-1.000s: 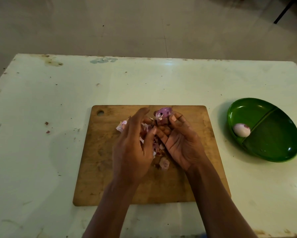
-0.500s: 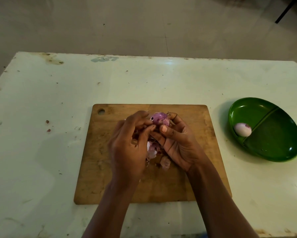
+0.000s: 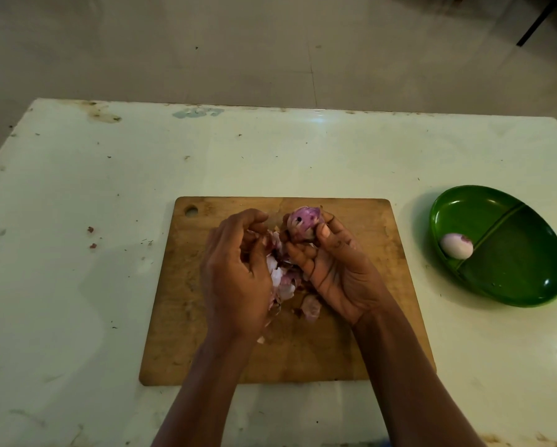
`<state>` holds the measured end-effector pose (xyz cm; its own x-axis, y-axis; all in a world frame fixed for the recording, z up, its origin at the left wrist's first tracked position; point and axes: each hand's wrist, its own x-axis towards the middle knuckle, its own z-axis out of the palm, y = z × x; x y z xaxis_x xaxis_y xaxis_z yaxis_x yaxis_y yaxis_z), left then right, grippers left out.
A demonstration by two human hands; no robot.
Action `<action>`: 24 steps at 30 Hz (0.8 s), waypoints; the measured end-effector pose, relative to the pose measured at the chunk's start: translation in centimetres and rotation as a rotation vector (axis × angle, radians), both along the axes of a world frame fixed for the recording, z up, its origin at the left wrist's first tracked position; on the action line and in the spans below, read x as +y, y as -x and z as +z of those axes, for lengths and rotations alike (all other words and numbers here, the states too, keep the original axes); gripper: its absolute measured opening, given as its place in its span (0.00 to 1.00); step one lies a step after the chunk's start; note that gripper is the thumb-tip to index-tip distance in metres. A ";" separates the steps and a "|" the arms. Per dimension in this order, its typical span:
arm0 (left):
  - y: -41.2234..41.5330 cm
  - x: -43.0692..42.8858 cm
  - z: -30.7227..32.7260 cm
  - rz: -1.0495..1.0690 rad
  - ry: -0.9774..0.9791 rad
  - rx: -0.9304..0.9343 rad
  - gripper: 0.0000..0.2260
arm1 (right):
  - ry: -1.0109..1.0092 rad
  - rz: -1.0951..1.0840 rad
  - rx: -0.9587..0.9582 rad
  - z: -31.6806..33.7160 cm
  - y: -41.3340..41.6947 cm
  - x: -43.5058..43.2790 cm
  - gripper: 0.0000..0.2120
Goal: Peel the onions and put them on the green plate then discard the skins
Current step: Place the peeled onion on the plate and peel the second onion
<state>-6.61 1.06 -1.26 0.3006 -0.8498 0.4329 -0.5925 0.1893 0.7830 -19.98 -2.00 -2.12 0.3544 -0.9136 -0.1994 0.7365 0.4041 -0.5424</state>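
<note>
My right hand point(image 3: 332, 266) grips a purple onion point(image 3: 301, 222) in its fingertips above the wooden cutting board point(image 3: 367, 343). To the left of the onion, my left hand point(image 3: 235, 272) has its fingers curled, and pale skin pieces show at its fingertips. A heap of pink and white onion skins point(image 3: 285, 279) lies on the board between and under both hands. At the right of the table stands the green divided plate point(image 3: 515, 269), with one peeled pale onion point(image 3: 456, 246) in its left compartment.
The pale worn table point(image 3: 77, 253) carries a few small skin crumbs point(image 3: 91, 237) left of the board. The far table edge runs along the top, with tiled floor beyond. A dark leg point(image 3: 535, 24) shows at the top right.
My left hand has pulled away from the onion to the left and down, opening a gap. The right hand still grips the onion, now turned slightly.
</note>
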 end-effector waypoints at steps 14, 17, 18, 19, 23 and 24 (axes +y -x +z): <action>0.6 0.4 0.8 -0.133 0.130 -0.092 0.27 | 0.002 0.053 0.040 0.4 0.1 0.3 0.29; 0.6 0.4 0.6 -0.117 0.108 -0.101 0.31 | 0.005 0.067 0.056 0.6 0.1 0.4 0.24; 0.6 0.4 0.6 -0.111 0.088 -0.105 0.32 | 0.004 0.071 0.063 0.6 0.1 0.4 0.23; 0.7 0.5 0.6 -0.105 0.068 -0.109 0.33 | 0.001 0.073 0.066 0.6 0.1 0.4 0.23; 0.8 0.6 0.9 -0.108 0.031 -0.080 0.35 | -0.003 0.065 0.108 0.6 0.1 0.3 0.29; 0.8 0.6 0.9 -0.107 0.031 -0.068 0.36 | -0.002 0.063 0.116 0.6 0.1 0.3 0.30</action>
